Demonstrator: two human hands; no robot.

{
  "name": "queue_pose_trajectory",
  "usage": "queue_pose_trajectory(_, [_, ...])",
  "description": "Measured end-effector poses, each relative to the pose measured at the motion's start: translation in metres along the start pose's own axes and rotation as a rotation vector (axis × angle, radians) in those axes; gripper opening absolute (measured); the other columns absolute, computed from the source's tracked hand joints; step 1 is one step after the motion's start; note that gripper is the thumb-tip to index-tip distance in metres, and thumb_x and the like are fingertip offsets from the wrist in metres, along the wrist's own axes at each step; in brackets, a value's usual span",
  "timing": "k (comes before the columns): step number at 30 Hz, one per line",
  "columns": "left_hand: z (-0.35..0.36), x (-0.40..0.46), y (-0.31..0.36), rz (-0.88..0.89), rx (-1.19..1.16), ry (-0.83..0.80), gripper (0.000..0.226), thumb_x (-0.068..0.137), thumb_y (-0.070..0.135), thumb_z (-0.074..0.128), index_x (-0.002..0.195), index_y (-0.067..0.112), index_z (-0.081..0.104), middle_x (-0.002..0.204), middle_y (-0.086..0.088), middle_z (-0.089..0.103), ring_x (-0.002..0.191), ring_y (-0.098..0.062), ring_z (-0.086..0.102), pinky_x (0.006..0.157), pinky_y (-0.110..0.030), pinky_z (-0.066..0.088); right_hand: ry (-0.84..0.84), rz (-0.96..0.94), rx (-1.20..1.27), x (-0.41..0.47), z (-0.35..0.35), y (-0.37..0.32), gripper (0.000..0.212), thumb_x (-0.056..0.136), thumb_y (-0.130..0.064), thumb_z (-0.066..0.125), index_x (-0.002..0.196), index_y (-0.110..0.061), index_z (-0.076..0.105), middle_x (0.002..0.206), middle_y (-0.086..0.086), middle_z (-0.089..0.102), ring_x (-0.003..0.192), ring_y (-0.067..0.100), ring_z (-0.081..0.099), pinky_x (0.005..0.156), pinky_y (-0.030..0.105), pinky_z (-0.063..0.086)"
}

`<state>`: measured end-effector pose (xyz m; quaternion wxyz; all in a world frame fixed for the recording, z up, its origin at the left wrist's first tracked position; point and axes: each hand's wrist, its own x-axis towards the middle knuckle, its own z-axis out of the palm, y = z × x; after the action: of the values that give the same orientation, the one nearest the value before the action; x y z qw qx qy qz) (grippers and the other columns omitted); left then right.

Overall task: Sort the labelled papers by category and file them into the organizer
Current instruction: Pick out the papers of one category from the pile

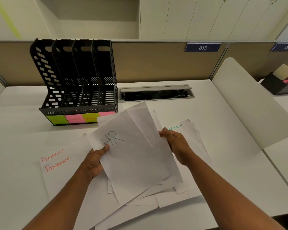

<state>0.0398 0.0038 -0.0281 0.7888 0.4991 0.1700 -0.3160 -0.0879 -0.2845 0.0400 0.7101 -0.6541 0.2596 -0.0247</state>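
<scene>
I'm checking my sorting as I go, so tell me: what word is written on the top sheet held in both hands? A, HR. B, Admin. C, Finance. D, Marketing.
A: the top sheet, held by the left hand and the right hand, reads HR in green, while the Finance sheets lie on the desk to the left and the Admin sheet lies behind the right hand.

One head-worn wide-angle view looks forward and steeply down over the desk [214,123] from close above. Both forearms enter from the bottom edge. The organizer [76,83] stands at upper left, with the partition [156,62] and cabinets beyond. Straight edges bow toward the frame's borders.
</scene>
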Motion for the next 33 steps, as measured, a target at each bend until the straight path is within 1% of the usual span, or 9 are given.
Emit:
queue_pose_trajectory(5, [0.0008, -0.0009, -0.0001, -0.004, 0.008, -0.003, 0.026, 0.097, 0.003, 0.056, 0.118, 0.014, 0.067, 0.108, -0.01, 0.075, 0.091, -0.025, 0.074, 0.071, -0.043, 0.062, -0.064, -0.021, -0.21, 0.003, -0.002, 0.0048, 0.017, 0.091, -0.028, 0.075, 0.098, -0.014, 0.081, 0.105, 0.009, 0.078, 0.106, 0.029, 0.071, 0.101, 0.053, 0.054])
queue_pose_trajectory(12, [-0.0013, 0.0007, -0.0003, -0.014, 0.016, -0.003, 0.028, 0.096, 0.005, 0.059, 0.121, 0.014, 0.066, 0.11, -0.011, 0.075, 0.098, -0.028, 0.071, 0.076, -0.044, 0.06, 0.059, -0.019, -0.199, -0.0003, 0.0015, -0.0002, 0.018, 0.079, -0.016, 0.086, 0.074, -0.005, 0.072, 0.076, 0.006, 0.071, 0.074, 0.019, 0.066, 0.08, 0.043, 0.06])
queue_pose_trajectory(15, [-0.0021, 0.0005, -0.0003, -0.011, 0.017, -0.001, 0.029, 0.095, 0.005, 0.059, 0.123, 0.013, 0.065, 0.113, -0.012, 0.073, 0.098, -0.028, 0.071, 0.074, -0.043, 0.061, 0.114, -0.032, -0.181, 0.0001, 0.0003, -0.0012, 0.044, 0.075, -0.018, 0.089, 0.058, -0.017, 0.049, 0.06, -0.003, 0.047, 0.058, 0.01, 0.043, 0.057, 0.023, 0.041])
queue_pose_trajectory(17, [-0.0024, 0.001, -0.0006, -0.014, 0.019, -0.002, 0.03, 0.095, 0.005, 0.059, 0.124, 0.012, 0.064, 0.115, -0.013, 0.072, 0.098, -0.028, 0.071, 0.076, -0.044, 0.06, 0.14, -0.033, -0.168, 0.0008, -0.0005, -0.0004, 0.049, 0.078, -0.026, 0.087, 0.057, -0.021, 0.043, 0.06, -0.004, 0.043, 0.057, 0.01, 0.038, 0.055, 0.023, 0.036])
queue_pose_trajectory(23, [-0.0024, 0.0011, 0.0002, -0.019, 0.027, -0.008, 0.027, 0.096, 0.006, 0.058, 0.121, 0.013, 0.066, 0.112, -0.012, 0.074, 0.098, -0.028, 0.072, 0.084, -0.047, 0.056, 0.148, -0.063, -0.087, 0.0026, -0.0023, 0.0032, 0.017, 0.096, -0.018, 0.069, 0.083, -0.007, 0.066, 0.077, 0.003, 0.068, 0.075, 0.02, 0.06, 0.069, 0.035, 0.052])
queue_pose_trajectory(25, [-0.0015, 0.0007, 0.0008, -0.013, 0.034, 0.001, 0.024, 0.097, 0.005, 0.057, 0.116, 0.014, 0.067, 0.106, -0.01, 0.076, 0.092, -0.027, 0.073, 0.086, -0.049, 0.054, 0.19, -0.086, -0.084, 0.0027, -0.0034, 0.0025, 0.01, 0.094, -0.014, 0.071, 0.089, -0.011, 0.063, 0.077, 0.005, 0.067, 0.073, 0.019, 0.06, 0.068, 0.033, 0.053])
queue_pose_trajectory(28, [0.0008, -0.0008, 0.002, -0.006, 0.046, 0.006, 0.022, 0.097, 0.004, 0.057, 0.111, 0.015, 0.068, 0.1, -0.008, 0.077, 0.09, -0.026, 0.072, 0.083, -0.048, 0.054, 0.237, -0.115, -0.122, 0.0038, -0.0045, 0.003, 0.025, 0.091, -0.015, 0.074, 0.09, -0.021, 0.05, 0.074, 0.016, 0.061, 0.066, 0.021, 0.057, 0.063, 0.035, 0.049])
queue_pose_trajectory(30, [0.0012, -0.0007, 0.0022, -0.003, 0.052, 0.01, 0.022, 0.097, 0.003, 0.057, 0.112, 0.015, 0.067, 0.099, -0.008, 0.077, 0.089, -0.025, 0.073, 0.081, -0.047, 0.054, 0.227, -0.161, -0.194, 0.0038, -0.0037, 0.0025, 0.017, 0.094, -0.013, 0.068, 0.089, -0.022, 0.054, 0.073, 0.01, 0.059, 0.067, 0.02, 0.053, 0.065, 0.036, 0.047])
queue_pose_trajectory(33, [0.0012, 0.0002, 0.0014, -0.008, 0.041, 0.002, 0.027, 0.096, 0.003, 0.058, 0.12, 0.013, 0.066, 0.11, -0.011, 0.074, 0.097, -0.029, 0.07, 0.085, -0.048, 0.054, 0.178, -0.173, -0.165, 0.002, 0.0003, 0.0032, 0.016, 0.099, -0.013, 0.061, 0.102, -0.026, 0.07, 0.098, -0.004, 0.073, 0.086, 0.013, 0.063, 0.08, 0.032, 0.053])
